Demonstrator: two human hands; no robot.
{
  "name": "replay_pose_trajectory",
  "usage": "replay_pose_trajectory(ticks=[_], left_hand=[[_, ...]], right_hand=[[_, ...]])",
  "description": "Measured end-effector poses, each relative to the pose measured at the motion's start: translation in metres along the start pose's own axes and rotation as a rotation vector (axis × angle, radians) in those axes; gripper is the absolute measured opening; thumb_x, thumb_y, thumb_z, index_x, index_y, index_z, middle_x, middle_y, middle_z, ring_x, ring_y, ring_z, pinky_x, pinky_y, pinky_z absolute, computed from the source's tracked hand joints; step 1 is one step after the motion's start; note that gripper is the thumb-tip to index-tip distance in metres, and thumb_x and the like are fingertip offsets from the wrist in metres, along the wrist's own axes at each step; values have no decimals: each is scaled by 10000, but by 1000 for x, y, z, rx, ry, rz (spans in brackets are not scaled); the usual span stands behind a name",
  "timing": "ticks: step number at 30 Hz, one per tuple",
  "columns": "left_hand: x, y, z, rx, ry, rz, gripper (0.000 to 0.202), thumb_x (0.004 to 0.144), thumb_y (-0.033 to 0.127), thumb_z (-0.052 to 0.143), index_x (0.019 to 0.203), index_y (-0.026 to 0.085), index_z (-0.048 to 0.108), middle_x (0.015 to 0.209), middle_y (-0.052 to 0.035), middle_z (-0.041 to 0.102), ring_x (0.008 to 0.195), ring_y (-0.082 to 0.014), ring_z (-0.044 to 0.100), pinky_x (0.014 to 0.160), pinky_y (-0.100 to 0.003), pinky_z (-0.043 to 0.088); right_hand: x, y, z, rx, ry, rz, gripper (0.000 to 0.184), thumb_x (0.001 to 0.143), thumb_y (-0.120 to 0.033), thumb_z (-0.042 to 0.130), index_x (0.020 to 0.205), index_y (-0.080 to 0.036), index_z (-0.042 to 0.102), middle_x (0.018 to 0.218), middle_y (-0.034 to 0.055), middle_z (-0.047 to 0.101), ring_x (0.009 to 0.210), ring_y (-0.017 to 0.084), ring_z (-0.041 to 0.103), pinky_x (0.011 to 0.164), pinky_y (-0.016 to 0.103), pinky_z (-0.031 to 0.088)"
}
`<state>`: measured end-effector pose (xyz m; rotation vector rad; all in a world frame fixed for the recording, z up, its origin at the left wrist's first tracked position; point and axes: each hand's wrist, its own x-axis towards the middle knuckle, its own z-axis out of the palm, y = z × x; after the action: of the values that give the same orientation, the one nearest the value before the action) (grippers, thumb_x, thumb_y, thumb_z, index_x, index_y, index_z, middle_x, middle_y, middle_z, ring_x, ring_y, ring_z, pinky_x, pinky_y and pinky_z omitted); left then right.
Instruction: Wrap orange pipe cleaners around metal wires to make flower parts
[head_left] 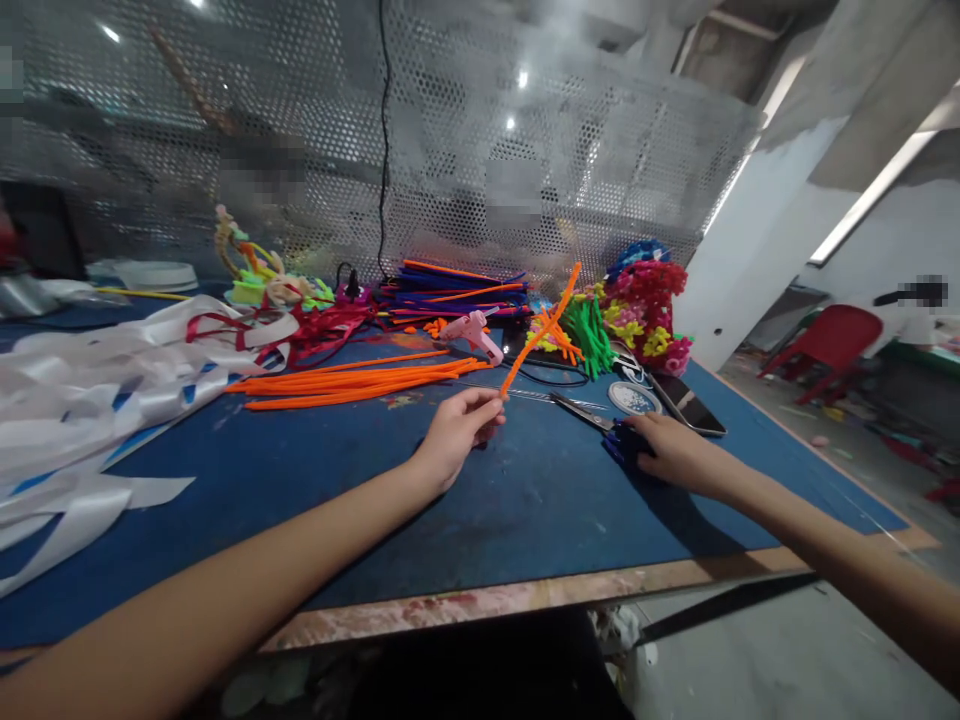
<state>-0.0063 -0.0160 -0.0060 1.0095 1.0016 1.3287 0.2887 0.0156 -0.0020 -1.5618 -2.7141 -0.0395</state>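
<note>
My left hand point(463, 432) is closed, pinching the lower end of an orange pipe cleaner point(541, 335) between thumb and fingertips. The pipe cleaner slants up to the right, with a shorter orange piece branching off near its middle. My right hand point(671, 452) has its fingers curled at the blue handles of a pair of scissors point(589, 412), whose blades point to the left and away. The scissors lie low at the table; part of the handles is hidden by the fingers. Loose orange pipe cleaners point(360, 382) lie in a bundle beyond my left hand.
A pink glue gun point(474, 335) stands behind the bundle. White ribbons point(135, 360) cover the left side. Dark blue and orange stems point(454, 290), green stems point(590, 335) and red flower-like pieces point(654, 290) are piled at the back. A phone point(686, 403) lies beside a clear round roll point(634, 398).
</note>
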Motion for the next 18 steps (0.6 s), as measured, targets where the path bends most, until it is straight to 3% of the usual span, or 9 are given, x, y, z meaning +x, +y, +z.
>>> replay_pose_trajectory(ticks=[4, 9, 12, 14, 18], left_hand=[[-5, 6, 1, -88, 55, -14, 272, 626, 202, 723, 858, 127, 605, 725, -14, 640, 646, -85, 603, 575, -166, 452], [-8, 9, 2, -173, 122, 46, 414, 581, 150, 758, 800, 196, 409, 752, 7, 676, 698, -121, 648, 590, -198, 492], [-9, 7, 2, -181, 117, 57, 454, 584, 162, 759, 769, 208, 347, 732, 28, 669, 668, -102, 640, 586, -185, 487], [-9, 6, 2, -171, 120, 41, 451, 585, 175, 759, 767, 206, 347, 738, 26, 667, 653, -95, 634, 574, -174, 478], [-9, 5, 1, -136, 126, -13, 437, 577, 200, 765, 777, 197, 376, 761, 8, 665, 614, -91, 620, 519, -157, 445]], right_hand=[[13, -7, -8, -72, -60, 161, 342, 652, -158, 551, 982, -70, 549, 898, 178, 629, 815, 268, 601, 632, 291, 411], [18, -4, -26, 42, 144, 300, 384, 745, -412, 533, 989, -117, 503, 727, 89, 625, 640, 206, 584, 521, 253, 354], [16, -4, -35, 101, 213, 261, 287, 763, -418, 514, 889, -161, 532, 717, 61, 626, 636, 186, 579, 520, 239, 349], [15, -6, -37, 114, 146, 243, 207, 768, -374, 509, 787, -171, 546, 738, 66, 636, 665, 188, 592, 530, 236, 353], [16, -8, -33, 249, -129, 349, 136, 765, -288, 498, 718, -169, 545, 676, 52, 639, 621, 171, 598, 502, 223, 363]])
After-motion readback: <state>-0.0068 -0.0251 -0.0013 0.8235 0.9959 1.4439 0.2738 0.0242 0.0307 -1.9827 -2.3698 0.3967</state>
